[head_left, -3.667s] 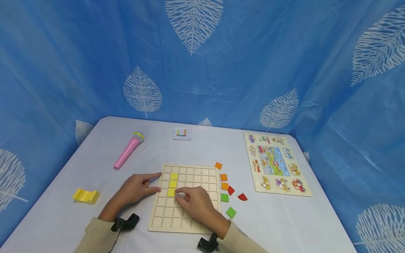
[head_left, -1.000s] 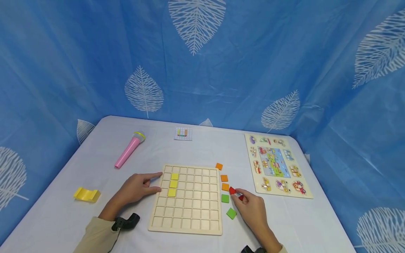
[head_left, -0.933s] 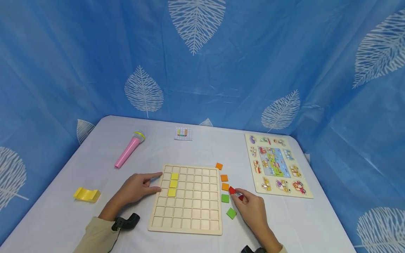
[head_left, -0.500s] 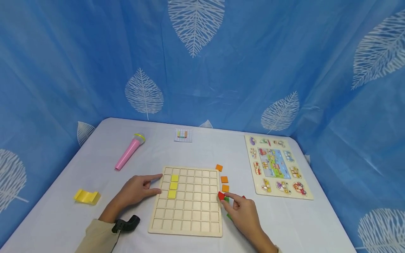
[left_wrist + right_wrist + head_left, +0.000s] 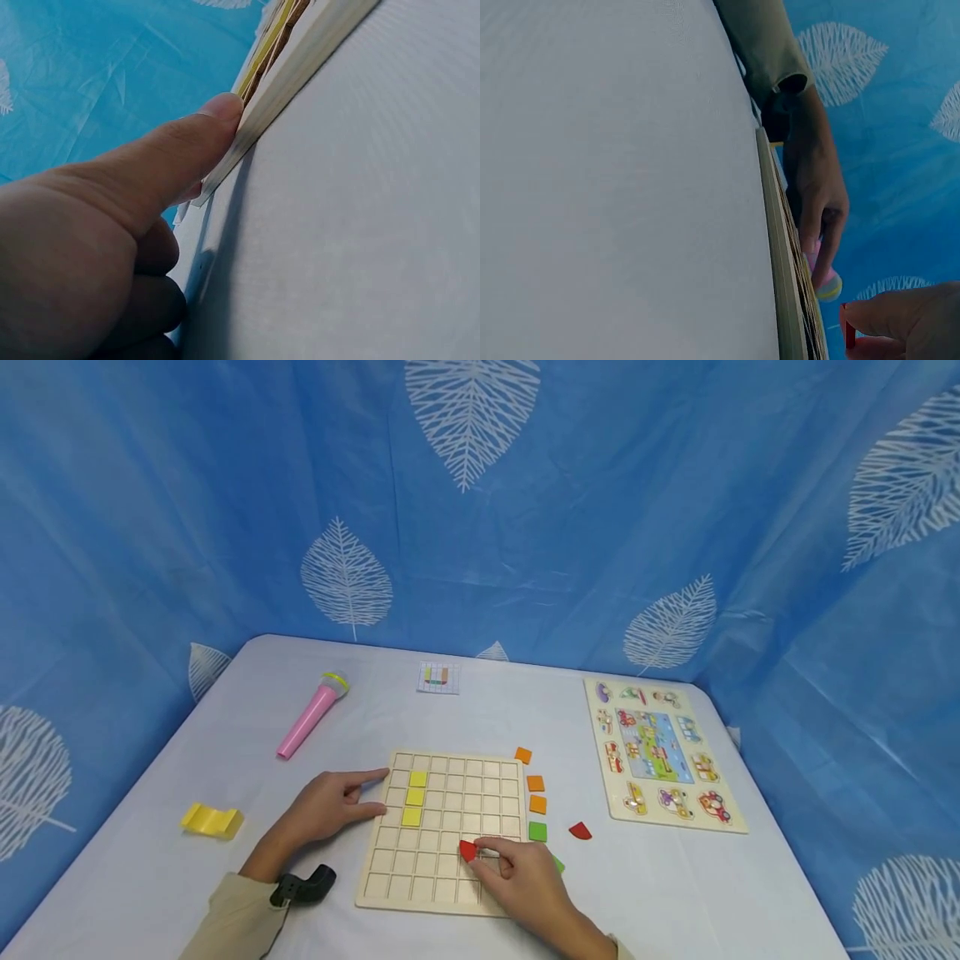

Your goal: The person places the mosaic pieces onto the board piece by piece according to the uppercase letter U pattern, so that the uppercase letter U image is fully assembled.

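A wooden grid board (image 5: 400, 887) lies on the white table, with three yellow square tiles (image 5: 415, 796) in one column near its left side. My left hand (image 5: 321, 810) touches the board's left edge with straight index finger and thumb; in the left wrist view the thumb (image 5: 176, 154) presses the rim and the other fingers are curled under. Above the lower middle cells, my right hand (image 5: 528, 883) pinches a red quarter-circle tile (image 5: 468, 851) between thumb and index finger. The right wrist view shows that red tile (image 5: 850, 327) held on edge, above the board.
Right of the board lie orange squares (image 5: 536, 783), a green square (image 5: 537, 832), another green one (image 5: 559, 865) partly hidden, and a second red quarter-circle (image 5: 581, 831). Around stand a pattern card (image 5: 438, 678), pink toy microphone (image 5: 309, 720), yellow block (image 5: 212, 821) and picture puzzle (image 5: 678, 810).
My right hand left the yellow tiles, took a red quarter-circle from the right of the board, and carried it left over the lower grid. My left hand stayed at the board's edge.
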`<state>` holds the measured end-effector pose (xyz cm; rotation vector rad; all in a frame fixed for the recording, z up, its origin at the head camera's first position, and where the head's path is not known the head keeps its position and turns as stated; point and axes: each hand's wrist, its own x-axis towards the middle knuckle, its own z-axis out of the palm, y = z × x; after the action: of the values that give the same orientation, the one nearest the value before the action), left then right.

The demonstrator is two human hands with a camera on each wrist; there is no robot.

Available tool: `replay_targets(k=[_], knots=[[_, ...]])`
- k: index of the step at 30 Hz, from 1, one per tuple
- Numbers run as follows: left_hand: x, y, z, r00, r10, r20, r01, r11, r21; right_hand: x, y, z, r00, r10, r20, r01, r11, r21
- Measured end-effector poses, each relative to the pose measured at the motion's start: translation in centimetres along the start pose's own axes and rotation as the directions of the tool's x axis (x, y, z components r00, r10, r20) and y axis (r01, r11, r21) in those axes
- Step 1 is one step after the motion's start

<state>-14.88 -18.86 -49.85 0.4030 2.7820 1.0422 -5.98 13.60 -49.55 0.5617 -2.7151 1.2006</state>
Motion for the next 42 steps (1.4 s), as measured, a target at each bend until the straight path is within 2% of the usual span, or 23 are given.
replay_targets(k=[7, 15, 22, 25, 32, 37, 42], knots=[[0.1, -0.1, 0.0, 1.0, 0.004, 0.001, -0.004, 1.0, 0.009, 1.4, -1.8, 1.9, 0.994, -0.096, 0.05, 0.095, 0.995, 0.014], [0.1, -0.1, -0.1, 1.0, -0.001, 0.0, 0.001, 1.0, 0.008, 2.8, -3.0, 4.0, 0.986, -0.146, 0.078, 0.144, 0.989, 0.023], [0.1, -0.2, 0.0, 1.0, 0.004, 0.006, -0.004, 1.0, -0.014, 3.7, -3.5, 5.0, 0.986, -0.127, 0.109, 0.128, 0.992, 0.004], [0.1, -0.2, 0.1, 1.0, 0.008, 0.012, -0.008, 1.0, -0.013, 3.8, -3.6, 5.2, 0.986, -0.114, 0.12, 0.119, 0.992, -0.033], [0.3, -0.1, 0.0, 1.0, 0.018, -0.001, -0.018, 1.0, 0.0, 4.2, -3.8, 5.6, 0.991, -0.099, 0.089, 0.112, 0.982, -0.152], [0.2, -0.3, 0.1, 1.0, 0.004, 0.012, -0.004, 1.0, -0.001, 4.2, -3.9, 5.8, 0.993, -0.092, 0.067, 0.102, 0.98, -0.17], [0.2, -0.3, 0.0, 1.0, 0.014, 0.011, -0.014, 1.0, 0.01, 4.2, -3.7, 6.1, 0.992, -0.115, 0.044, 0.121, 0.973, -0.197]])
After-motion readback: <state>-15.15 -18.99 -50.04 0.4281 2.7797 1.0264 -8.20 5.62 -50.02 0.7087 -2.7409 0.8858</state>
